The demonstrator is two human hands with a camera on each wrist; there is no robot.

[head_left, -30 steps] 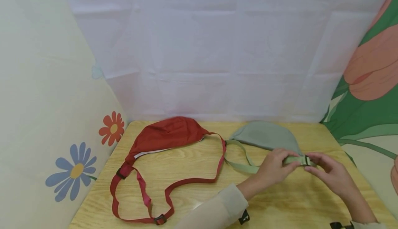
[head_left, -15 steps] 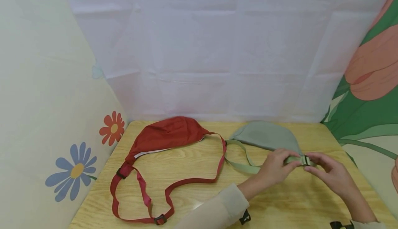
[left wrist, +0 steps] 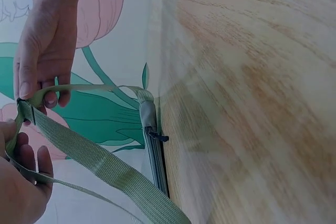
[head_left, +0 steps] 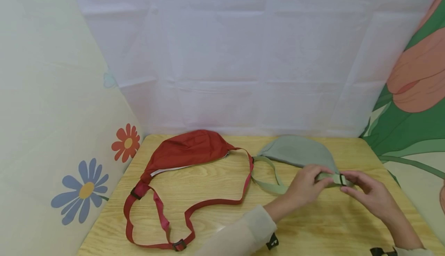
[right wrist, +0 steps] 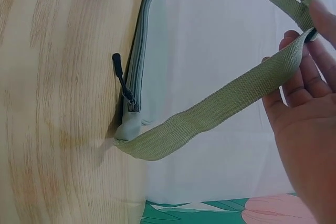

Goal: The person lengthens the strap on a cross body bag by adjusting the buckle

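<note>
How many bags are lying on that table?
2: a red bag on the left side of the table, and a grey bag with a green strap on the right.

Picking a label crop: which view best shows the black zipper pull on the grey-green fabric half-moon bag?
Right wrist: the black zipper pull is largest there, its length clear against the wooden tabletop. Left wrist shows it smaller, less distinct. Head shows the grey-green fabric bag, but the pull can't be made out.
</note>
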